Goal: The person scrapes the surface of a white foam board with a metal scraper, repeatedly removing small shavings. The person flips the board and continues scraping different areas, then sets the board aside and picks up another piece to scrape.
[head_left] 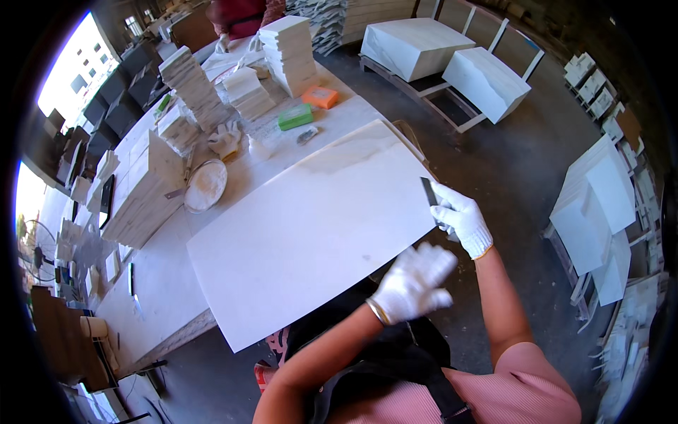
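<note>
Beneath the white slab (318, 219) spreads a long pale surface (166, 286), dusty in places. Past the slab's far right corner, two bulky white blocks (417, 46) rest on a low frame standing on the floor. Well beyond the slab's far edge is another person (244, 20) in dark red, partly cut off by the top of the view. The slab itself lies flat, its left near corner jutting past the edge of the surface; a grey vein crosses its far end.

To the left of the slab stands a broad stack of tiles (138, 191), with a tall pile (288, 56) beyond its far edge. Near the slab's far left side sits a round dish (206, 185) of pale powder.

Just off the slab's near edge, the gloved left hand (413, 283) is open and blurred, holding nothing. At the slab's right edge, the gloved right hand (460, 218) has its fingers bent in a grip. Beyond the slab's far edge lie a green block (295, 116) and an orange block (320, 97). Smallest is the dark, flat tool (427, 191) in the right hand, by the slab's right edge.
</note>
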### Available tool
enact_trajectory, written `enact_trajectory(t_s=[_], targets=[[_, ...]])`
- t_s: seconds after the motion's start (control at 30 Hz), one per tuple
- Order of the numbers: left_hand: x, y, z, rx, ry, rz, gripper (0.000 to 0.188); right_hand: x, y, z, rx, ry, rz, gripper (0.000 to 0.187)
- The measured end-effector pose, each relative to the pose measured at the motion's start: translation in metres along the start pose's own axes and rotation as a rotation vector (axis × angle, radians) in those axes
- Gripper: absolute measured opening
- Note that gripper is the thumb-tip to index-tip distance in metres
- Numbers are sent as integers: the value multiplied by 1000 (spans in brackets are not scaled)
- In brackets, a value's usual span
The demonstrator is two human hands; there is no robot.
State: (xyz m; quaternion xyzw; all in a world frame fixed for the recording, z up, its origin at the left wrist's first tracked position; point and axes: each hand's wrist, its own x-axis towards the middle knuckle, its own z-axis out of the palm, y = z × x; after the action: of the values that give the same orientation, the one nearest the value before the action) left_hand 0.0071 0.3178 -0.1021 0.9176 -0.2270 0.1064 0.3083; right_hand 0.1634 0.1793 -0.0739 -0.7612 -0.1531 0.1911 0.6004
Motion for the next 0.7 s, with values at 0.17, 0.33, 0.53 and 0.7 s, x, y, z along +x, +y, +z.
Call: enact_trajectory(t_s=[0.17, 0.33, 0.53, 0.7], targets=[[-17, 18, -11, -474, -252, 85, 59, 15, 18, 31, -193, -222, -206, 43], [-56, -11, -80, -289, -35, -248, 51, 26, 22, 64, -646, -221, -337, 36], [-109, -39, -104, -83, 146, -431, 47, 28, 7, 114, -587, -290, -334, 36], [-109, -71, -121, 131, 238, -535, 49, 39, 22, 95, -596, -245, -412, 35]])
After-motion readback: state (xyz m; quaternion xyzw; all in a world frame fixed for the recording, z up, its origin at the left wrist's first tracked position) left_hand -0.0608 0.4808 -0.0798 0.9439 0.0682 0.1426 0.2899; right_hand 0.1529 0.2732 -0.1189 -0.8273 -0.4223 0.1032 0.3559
